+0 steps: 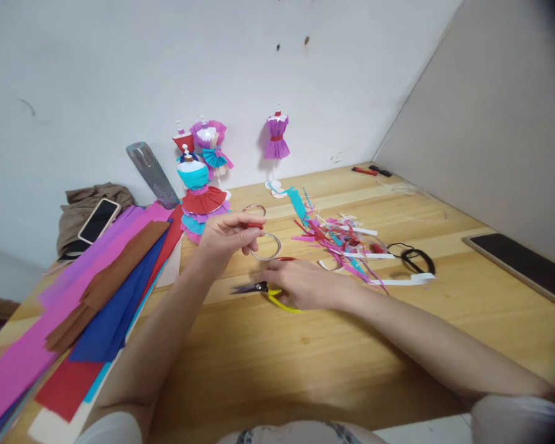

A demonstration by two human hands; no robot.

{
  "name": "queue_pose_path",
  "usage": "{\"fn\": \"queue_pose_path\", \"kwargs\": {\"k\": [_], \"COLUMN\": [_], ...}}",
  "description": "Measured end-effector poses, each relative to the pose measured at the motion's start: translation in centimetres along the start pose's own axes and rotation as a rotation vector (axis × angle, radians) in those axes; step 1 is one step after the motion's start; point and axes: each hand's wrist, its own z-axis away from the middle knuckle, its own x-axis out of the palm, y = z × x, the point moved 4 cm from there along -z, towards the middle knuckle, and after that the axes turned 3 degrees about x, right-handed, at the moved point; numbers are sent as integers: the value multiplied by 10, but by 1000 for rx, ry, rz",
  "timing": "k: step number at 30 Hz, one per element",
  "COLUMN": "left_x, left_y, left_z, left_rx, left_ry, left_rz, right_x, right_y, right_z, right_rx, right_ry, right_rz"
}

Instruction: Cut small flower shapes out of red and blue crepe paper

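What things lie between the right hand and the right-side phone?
In the head view, paper scraps and a black cord lie between the right hand and the phone.

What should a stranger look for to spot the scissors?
On the wooden table, find the person's right hand. The scissors stick out from under it, dark pointed blades toward the left. Their bright yellow handle, partly covered by the hand, sets them apart from the tangled paper scraps farther back.
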Motion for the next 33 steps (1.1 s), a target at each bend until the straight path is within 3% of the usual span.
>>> {"fn": "queue_pose_path", "kwargs": {"k": [3,7,9,11,14,19,24,28,33], "left_x": [1,3,3,3,3,3,5,7,6], "left_y": [-1,-4,-6,-10,-16,-22,-28,-30,-36], "left_z": [0,0,0,0,-2,-5,-2,-1,1], "left_rx": [3,3,3,10,100,435,530,479,96], "left_ry": [-21,-50,-66,-93,-146,-157,-150,-135,-31], "left_rz": [-13,-34,-43,-55,-120,-390,-580,-582,-343], "right_x": [12,3,-8,-21,-31,-25,-20,-19,-24], "right_y": [-16,-21,-12,3,21,28,29,31,35], "right_z": [0,3,3,3,3,-1,-6,-8,-7], "right_rx": [-56,-8,91,188,176,185,215,217,213], "right_ry": [-78,-23,78,294,552,578,589,614,703], "right_rz": [77,33,-119,-342,-776,-1244,-1375,-1364,-1261]}}
